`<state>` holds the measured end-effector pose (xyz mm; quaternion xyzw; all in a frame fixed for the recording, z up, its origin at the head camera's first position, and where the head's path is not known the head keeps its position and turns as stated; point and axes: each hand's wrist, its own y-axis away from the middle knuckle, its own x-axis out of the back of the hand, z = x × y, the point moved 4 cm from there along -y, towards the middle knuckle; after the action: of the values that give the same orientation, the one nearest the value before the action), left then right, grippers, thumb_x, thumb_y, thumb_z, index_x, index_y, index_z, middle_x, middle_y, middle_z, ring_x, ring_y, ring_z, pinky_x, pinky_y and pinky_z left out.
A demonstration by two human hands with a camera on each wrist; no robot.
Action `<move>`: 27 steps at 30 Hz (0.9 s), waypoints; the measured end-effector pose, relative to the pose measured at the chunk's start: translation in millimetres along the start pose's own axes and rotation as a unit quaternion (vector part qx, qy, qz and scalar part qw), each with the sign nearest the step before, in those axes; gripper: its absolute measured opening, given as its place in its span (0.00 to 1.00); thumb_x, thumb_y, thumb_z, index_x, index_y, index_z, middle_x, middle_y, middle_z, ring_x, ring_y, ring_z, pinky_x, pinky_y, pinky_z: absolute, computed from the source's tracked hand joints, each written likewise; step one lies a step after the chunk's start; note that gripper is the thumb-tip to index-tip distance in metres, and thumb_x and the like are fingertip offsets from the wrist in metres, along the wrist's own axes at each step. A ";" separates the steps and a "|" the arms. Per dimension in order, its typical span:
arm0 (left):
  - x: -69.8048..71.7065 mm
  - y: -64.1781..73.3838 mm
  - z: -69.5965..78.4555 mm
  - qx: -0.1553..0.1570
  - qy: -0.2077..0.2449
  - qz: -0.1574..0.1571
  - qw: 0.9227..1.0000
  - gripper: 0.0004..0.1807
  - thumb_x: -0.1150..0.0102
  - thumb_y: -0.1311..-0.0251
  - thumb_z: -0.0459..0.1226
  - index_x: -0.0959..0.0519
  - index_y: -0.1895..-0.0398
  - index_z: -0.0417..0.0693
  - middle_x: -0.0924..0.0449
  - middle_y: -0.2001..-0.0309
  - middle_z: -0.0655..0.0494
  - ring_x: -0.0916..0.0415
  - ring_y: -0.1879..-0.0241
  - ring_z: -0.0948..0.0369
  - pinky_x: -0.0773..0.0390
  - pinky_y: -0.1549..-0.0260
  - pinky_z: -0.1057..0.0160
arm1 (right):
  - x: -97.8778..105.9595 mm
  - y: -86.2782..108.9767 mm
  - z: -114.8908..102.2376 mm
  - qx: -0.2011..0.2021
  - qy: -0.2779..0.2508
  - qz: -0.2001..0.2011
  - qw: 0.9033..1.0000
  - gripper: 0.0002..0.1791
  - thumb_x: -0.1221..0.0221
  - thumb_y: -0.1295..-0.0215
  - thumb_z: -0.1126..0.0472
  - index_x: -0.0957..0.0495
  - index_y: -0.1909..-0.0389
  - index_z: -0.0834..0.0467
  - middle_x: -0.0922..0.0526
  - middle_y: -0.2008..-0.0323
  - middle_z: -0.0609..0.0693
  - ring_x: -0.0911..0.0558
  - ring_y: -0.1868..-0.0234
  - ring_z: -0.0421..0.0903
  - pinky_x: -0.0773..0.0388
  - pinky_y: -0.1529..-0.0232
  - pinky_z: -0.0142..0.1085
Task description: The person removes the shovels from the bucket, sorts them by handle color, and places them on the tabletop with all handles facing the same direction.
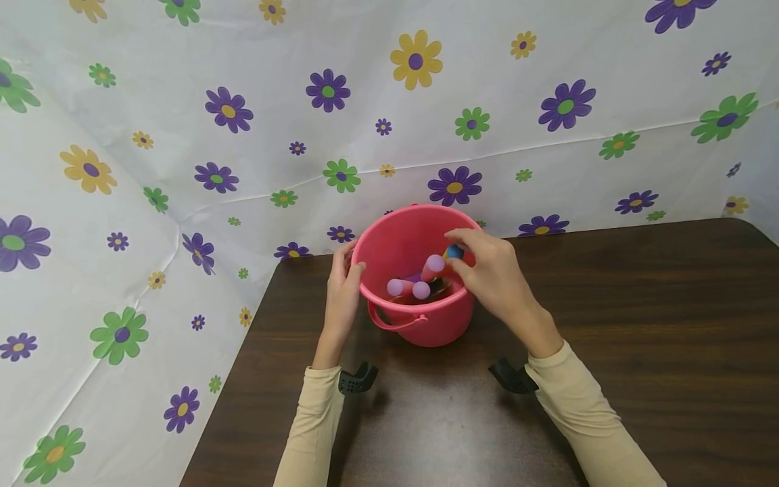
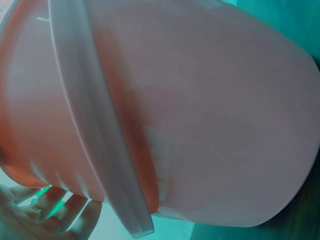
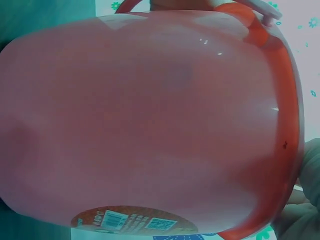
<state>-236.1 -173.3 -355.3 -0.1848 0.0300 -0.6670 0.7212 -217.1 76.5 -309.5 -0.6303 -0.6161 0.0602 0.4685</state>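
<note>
A pink bucket [image 1: 435, 328] stands on the table, its opening toward the head view. My left hand [image 1: 343, 291] grips its left rim, thumb over the edge and fingers along the outside. At the right rim is my right hand [image 1: 496, 274], thumb and index finger curved to either side of a blue knob [image 1: 454, 251] with a bit of yellow beside it. I cannot tell whether they pinch it. Lower in the bucket lie pink pieces with round lilac ends [image 1: 421, 290], one more lilac end [image 1: 435, 263] standing higher. The bucket's side fills both wrist views.
The bucket's handle [image 1: 392, 327] hangs down at its front. Dark wooden table [image 1: 639, 325] surrounds the bucket, widest to the right. A white sheet printed with flowers [image 1: 365, 61] rises close behind and to the left. In the right wrist view a label [image 3: 135, 220] shows on the bucket.
</note>
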 end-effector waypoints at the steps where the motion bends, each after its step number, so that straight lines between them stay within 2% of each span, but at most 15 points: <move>1: 0.0 0.0 0.1 0.000 0.001 0.000 1.000 0.27 0.48 0.27 0.35 0.36 0.26 0.47 0.29 0.31 0.49 0.26 0.36 0.51 0.21 0.40 0.51 | -0.2 -0.6 0.4 -0.004 0.002 -0.005 1.000 0.24 0.27 0.47 0.77 0.18 0.47 0.71 0.13 0.53 0.65 0.13 0.50 0.61 0.15 0.50 0.54; 6: -0.3 0.2 -0.3 0.003 0.002 0.000 1.000 0.27 0.48 0.27 0.35 0.36 0.26 0.47 0.29 0.31 0.49 0.26 0.36 0.52 0.21 0.40 0.51 | -1.1 -3.6 1.1 -0.018 0.013 -0.043 0.999 0.22 0.28 0.45 0.77 0.17 0.47 0.70 0.14 0.50 0.64 0.15 0.45 0.63 0.17 0.48 0.56; 9: -0.3 0.0 -0.9 0.004 0.000 0.001 1.000 0.27 0.48 0.27 0.35 0.36 0.26 0.47 0.29 0.31 0.50 0.26 0.36 0.52 0.21 0.40 0.51 | -1.3 -5.4 0.3 -0.019 0.013 -0.063 0.998 0.22 0.29 0.45 0.77 0.17 0.47 0.70 0.14 0.49 0.64 0.15 0.45 0.63 0.16 0.51 0.55; 14: -0.1 -0.9 -0.5 0.001 -0.001 0.001 1.000 0.27 0.49 0.27 0.36 0.35 0.26 0.46 0.29 0.31 0.48 0.26 0.35 0.51 0.22 0.39 0.50 | -1.9 -8.1 0.8 -0.013 0.000 -0.071 0.997 0.20 0.29 0.44 0.76 0.16 0.48 0.69 0.13 0.50 0.65 0.11 0.57 0.60 0.12 0.62 0.48; 17: -0.3 -0.9 -0.6 0.001 0.001 0.000 1.000 0.27 0.50 0.26 0.36 0.36 0.26 0.46 0.29 0.31 0.47 0.26 0.35 0.50 0.22 0.39 0.49 | -3.2 -9.2 1.8 -0.011 -0.009 -0.072 0.997 0.19 0.29 0.44 0.76 0.15 0.49 0.69 0.12 0.54 0.64 0.11 0.66 0.55 0.12 0.66 0.45; 21: -1.2 0.0 -1.6 0.002 0.003 0.000 1.000 0.27 0.50 0.26 0.35 0.36 0.26 0.46 0.29 0.31 0.48 0.26 0.36 0.50 0.21 0.40 0.49 | -5.4 -10.2 1.9 -0.014 -0.002 -0.087 0.996 0.19 0.29 0.43 0.75 0.16 0.49 0.69 0.12 0.59 0.60 0.15 0.69 0.51 0.12 0.64 0.46; 27: -1.0 -0.3 -1.2 -0.004 -0.002 0.004 1.000 0.27 0.49 0.27 0.35 0.35 0.26 0.46 0.29 0.31 0.48 0.25 0.36 0.50 0.21 0.40 0.50 | -7.5 -13.1 2.9 -0.027 0.025 -0.103 0.994 0.20 0.30 0.41 0.73 0.18 0.47 0.69 0.13 0.58 0.60 0.15 0.65 0.53 0.12 0.60 0.49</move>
<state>-236.8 -172.6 -356.6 -0.1887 0.0323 -0.6639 0.7229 -230.2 69.2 -306.2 -0.5774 -0.6670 -0.0208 0.4704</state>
